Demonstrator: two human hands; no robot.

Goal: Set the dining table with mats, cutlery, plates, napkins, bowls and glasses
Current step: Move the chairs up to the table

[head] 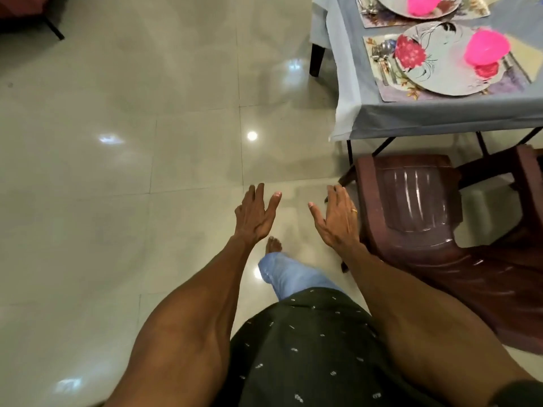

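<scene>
Nowhere legible writing; both hands [255, 217] empty.

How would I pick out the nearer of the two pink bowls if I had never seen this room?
Find the table with the grey-blue cloth at the upper right. Two flowered plates sit there on mats; take the nearer plate, just above the brown plastic chair. The pink bowl rests on its right side, fully visible, unlike the farther one, cropped by the frame.

Item: my arms, torso and one leg, seen from above.
My left hand [255, 216] unadorned; right hand [338, 219] with gold ring [355, 211]; forearms unsleeved; black shirt [305, 348] with small white flecks; light blue jeans [289, 273]; foot [273, 245] unshod.
</scene>
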